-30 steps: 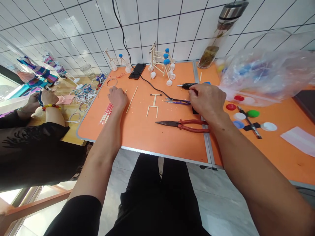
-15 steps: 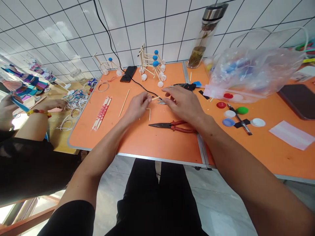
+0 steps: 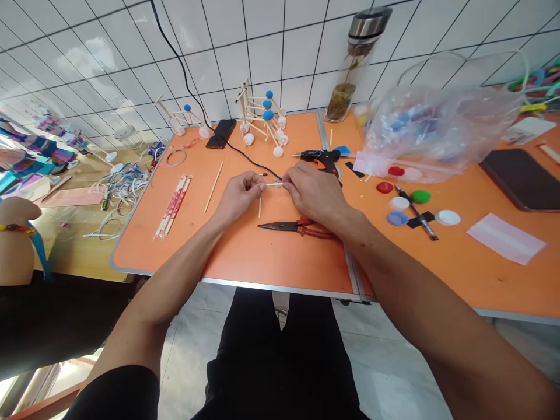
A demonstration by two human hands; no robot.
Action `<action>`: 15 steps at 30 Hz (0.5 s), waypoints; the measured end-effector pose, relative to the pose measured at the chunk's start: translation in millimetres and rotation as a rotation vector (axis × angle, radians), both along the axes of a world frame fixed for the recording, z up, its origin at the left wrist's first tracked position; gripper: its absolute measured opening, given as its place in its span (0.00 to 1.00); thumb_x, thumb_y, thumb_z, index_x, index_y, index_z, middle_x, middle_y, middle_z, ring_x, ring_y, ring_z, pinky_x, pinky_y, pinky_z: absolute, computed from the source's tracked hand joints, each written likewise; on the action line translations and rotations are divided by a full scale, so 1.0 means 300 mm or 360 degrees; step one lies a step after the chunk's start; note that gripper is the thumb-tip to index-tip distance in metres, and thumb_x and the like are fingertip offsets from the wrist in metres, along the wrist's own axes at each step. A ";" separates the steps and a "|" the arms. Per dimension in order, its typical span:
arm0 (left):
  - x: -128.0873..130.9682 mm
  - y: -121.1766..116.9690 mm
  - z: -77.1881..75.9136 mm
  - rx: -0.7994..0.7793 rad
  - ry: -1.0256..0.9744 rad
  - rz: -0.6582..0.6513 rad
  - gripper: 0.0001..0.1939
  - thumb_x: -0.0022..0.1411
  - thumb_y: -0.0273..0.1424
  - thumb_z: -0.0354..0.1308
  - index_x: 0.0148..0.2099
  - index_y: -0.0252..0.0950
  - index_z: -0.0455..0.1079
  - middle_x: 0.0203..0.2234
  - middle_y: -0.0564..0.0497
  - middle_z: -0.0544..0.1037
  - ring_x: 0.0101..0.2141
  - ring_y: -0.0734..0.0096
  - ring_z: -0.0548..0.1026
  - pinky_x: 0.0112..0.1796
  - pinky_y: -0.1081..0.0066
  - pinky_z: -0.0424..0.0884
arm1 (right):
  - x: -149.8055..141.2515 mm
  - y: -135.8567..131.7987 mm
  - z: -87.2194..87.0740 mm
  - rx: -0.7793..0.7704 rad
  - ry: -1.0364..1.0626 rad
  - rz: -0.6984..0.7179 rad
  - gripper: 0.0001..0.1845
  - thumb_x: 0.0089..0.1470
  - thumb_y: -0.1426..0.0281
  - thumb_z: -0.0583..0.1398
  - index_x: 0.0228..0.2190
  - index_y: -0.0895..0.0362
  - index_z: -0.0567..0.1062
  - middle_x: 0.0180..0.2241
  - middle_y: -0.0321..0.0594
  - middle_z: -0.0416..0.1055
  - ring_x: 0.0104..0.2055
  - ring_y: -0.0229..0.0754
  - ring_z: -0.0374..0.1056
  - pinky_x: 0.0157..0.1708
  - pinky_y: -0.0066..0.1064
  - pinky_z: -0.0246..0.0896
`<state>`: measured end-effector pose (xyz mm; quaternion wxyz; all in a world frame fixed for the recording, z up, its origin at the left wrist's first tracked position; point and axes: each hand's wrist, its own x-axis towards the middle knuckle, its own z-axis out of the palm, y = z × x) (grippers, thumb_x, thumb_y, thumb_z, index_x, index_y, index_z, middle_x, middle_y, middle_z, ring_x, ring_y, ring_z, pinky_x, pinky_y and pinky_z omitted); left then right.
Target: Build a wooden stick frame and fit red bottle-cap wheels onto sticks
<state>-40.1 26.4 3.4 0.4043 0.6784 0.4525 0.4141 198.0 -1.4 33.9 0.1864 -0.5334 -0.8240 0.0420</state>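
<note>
My left hand [image 3: 240, 195] pinches one end of a short wooden stick [image 3: 272, 185] between thumb and fingers. At its other end my right hand [image 3: 312, 189] is closed on the same stick, its fingertips partly hidden. Just below the hands, another short stick piece [image 3: 259, 209] lies on the orange table [image 3: 262, 262]. Needle-nose pliers [image 3: 280, 226] with red handles lie under my right wrist, their jaws pointing left. Behind my right hand rests a black hot glue gun [image 3: 317, 156]. A longer stick [image 3: 214, 186] lies left of my left hand.
Stick models with blue balls [image 3: 268, 105] stand by the tiled wall near a phone [image 3: 221, 133]. Packaged chopsticks [image 3: 174, 204] lie left. Bottle caps [image 3: 398, 218], a pen [image 3: 417, 213], a plastic bag [image 3: 437, 128] and a tea bottle [image 3: 343, 96] are right. A co-worker's arm [image 3: 15, 245] is far left.
My right hand has come down and left and closed on the stick; its fingers were apart before. The view has shifted slightly. The co-worker's arm has drawn back toward the left edge.
</note>
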 end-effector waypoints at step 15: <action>0.003 -0.031 0.005 0.0263 0.0324 0.0027 0.12 0.70 0.43 0.65 0.40 0.40 0.81 0.29 0.52 0.79 0.33 0.65 0.73 0.36 0.65 0.64 | -0.005 0.004 -0.004 -0.0012 0.0040 0.0001 0.15 0.83 0.69 0.58 0.57 0.57 0.83 0.58 0.51 0.87 0.52 0.56 0.80 0.38 0.41 0.47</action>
